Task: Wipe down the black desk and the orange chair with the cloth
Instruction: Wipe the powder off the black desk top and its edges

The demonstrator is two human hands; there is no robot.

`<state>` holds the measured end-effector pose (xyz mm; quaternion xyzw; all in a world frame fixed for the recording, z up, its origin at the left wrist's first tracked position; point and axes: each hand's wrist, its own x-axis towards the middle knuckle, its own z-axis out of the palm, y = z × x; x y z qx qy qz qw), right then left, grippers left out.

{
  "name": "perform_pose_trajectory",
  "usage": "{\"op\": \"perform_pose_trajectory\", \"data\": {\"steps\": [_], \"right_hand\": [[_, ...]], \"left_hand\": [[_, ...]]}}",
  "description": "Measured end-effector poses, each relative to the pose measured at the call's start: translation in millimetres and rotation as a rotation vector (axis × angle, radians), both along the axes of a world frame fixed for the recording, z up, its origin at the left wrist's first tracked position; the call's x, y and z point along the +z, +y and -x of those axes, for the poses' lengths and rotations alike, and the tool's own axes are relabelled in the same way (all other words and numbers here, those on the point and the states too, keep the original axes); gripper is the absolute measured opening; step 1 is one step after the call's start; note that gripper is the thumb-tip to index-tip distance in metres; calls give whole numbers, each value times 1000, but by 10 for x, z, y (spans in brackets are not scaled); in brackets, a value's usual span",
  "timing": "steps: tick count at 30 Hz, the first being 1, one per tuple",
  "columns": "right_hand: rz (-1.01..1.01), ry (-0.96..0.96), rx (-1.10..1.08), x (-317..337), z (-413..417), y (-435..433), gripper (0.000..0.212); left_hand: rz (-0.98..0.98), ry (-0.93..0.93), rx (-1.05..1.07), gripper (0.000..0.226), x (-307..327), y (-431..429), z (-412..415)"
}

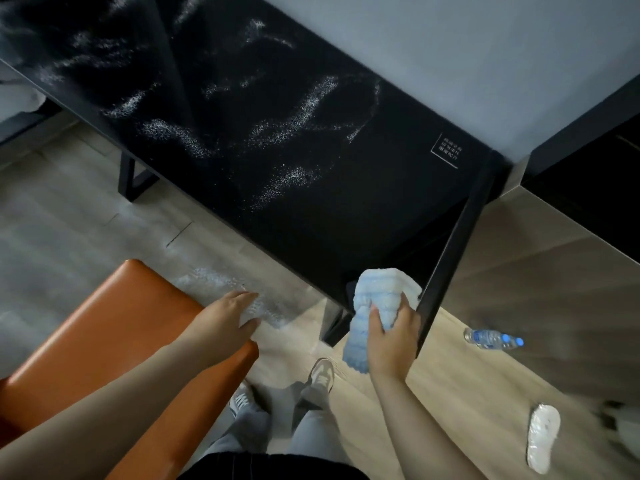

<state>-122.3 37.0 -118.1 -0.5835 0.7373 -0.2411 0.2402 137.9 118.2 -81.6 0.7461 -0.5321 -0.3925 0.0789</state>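
Note:
The black desk (311,202) fills the upper middle, its top streaked with white powder. My right hand (391,336) grips a bunched blue and white cloth (375,299) at the desk's near corner, with the cloth's top resting on the desk edge. The orange chair (104,334) stands at the lower left. My left hand (228,318) hovers with straight fingers above the chair's far right corner and holds nothing.
White powder lies on the wooden floor (433,393) between chair and desk. A plastic water bottle (493,338) lies on the floor to the right, a white slipper (543,436) further down. The desk's black leg (453,251) runs beside my right hand. A grey wall is behind.

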Motion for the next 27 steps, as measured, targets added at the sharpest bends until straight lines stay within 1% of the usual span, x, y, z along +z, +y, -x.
{"op": "perform_pose_trajectory", "data": {"steps": [5,9,11,13,18,21,24,27], "right_hand": [[-47,-140,133,-2,-554,-72,52],[-141,-227,321,67,-1030,-63,49],[-144,-189,452,122,-1189,-31,48],[-95,-155,527,201,-1268,21,48],[-6,-233,449,410,-1203,-69,45],[28,-231,400,550,-1107,-258,42],[55,-233,359,672,-1026,-521,42],[93,-221,343,775,-972,-905,40]], "left_hand": [[1,-16,29,53,14,34,-58],[-18,-35,73,52,38,111,-223],[-23,-44,107,52,49,176,-346],[-14,-56,123,52,79,265,-468],[33,-66,167,52,201,311,-695],[56,-63,171,54,298,254,-760],[100,-70,171,57,389,108,-784],[129,-69,161,57,441,-214,-808]]}}
